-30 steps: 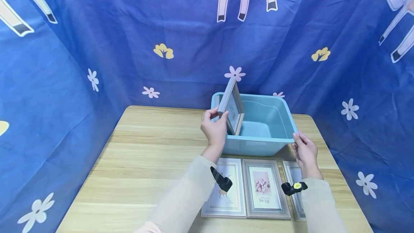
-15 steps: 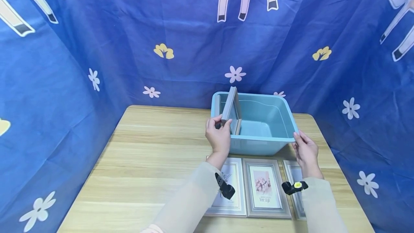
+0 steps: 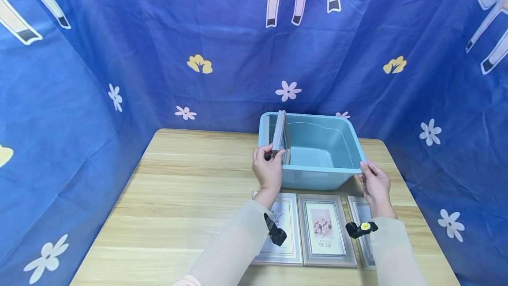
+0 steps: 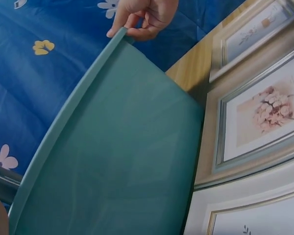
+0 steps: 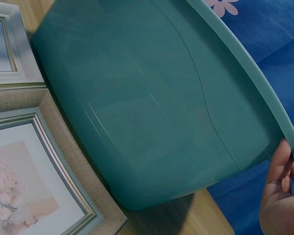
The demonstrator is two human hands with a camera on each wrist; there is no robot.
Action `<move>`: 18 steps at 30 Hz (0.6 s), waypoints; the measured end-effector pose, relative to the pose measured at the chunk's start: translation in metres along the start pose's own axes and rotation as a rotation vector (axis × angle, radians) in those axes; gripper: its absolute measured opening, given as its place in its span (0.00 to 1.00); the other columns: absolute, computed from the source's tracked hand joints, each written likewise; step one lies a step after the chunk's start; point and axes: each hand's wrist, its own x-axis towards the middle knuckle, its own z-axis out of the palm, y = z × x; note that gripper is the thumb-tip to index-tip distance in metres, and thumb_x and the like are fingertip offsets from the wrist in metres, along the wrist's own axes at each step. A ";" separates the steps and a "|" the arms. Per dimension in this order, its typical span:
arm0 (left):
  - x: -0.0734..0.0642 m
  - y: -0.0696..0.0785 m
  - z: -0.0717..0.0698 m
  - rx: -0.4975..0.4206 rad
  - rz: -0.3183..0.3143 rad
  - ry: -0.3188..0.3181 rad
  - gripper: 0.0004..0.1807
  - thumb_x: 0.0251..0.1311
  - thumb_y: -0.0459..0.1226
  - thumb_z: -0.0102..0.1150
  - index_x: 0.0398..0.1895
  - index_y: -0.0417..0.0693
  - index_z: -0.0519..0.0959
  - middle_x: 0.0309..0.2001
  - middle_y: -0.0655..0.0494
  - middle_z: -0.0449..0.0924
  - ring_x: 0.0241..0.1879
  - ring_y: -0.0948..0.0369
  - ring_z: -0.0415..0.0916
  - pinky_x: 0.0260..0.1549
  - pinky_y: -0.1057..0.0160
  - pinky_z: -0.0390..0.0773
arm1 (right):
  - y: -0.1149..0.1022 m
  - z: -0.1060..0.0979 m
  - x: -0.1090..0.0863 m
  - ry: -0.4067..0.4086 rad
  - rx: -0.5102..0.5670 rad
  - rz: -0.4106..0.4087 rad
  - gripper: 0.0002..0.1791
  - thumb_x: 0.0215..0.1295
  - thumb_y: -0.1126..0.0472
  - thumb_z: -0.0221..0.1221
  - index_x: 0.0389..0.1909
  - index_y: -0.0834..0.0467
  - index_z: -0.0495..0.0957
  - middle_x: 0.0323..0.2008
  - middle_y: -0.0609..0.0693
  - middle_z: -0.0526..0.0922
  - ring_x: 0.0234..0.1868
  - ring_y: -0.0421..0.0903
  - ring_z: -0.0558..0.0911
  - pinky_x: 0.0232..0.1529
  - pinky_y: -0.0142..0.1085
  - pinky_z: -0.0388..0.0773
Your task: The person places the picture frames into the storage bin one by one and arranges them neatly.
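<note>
My left hand (image 3: 268, 169) pinches the near top corner of a grey picture frame (image 3: 279, 129), which stands on edge, nearly upright, inside the left part of a teal plastic bin (image 3: 317, 179). Another frame (image 3: 266, 131) stands in the bin against its left wall. At the bin's near right corner, my right hand (image 3: 375, 186) grips the rim between thumb and fingers; the right wrist view shows these fingers (image 5: 279, 181) at the rim too. In the left wrist view, only a blurred bit of the left hand shows at the lower left edge.
In front of the bin, a white frame (image 3: 291, 246), a frame with a pink flower picture (image 3: 323, 233) and a third frame (image 3: 359, 211) lie flat on the wooden table (image 3: 178, 197). A blue patterned curtain (image 3: 238, 87) hangs close behind the bin.
The picture frame in my left hand has come down into the bin and turned more upright, shifting slightly left in the last half second. The right hand stays on the rim.
</note>
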 end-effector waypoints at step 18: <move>-0.001 -0.016 -0.001 0.189 0.164 -0.006 0.18 0.41 0.32 0.76 0.36 0.41 0.79 0.35 0.51 0.74 0.35 0.55 0.76 0.42 0.58 0.72 | 0.001 -0.001 0.000 -0.004 0.021 0.000 0.30 0.57 0.65 0.65 0.62 0.64 0.70 0.35 0.46 0.80 0.25 0.35 0.77 0.26 0.23 0.78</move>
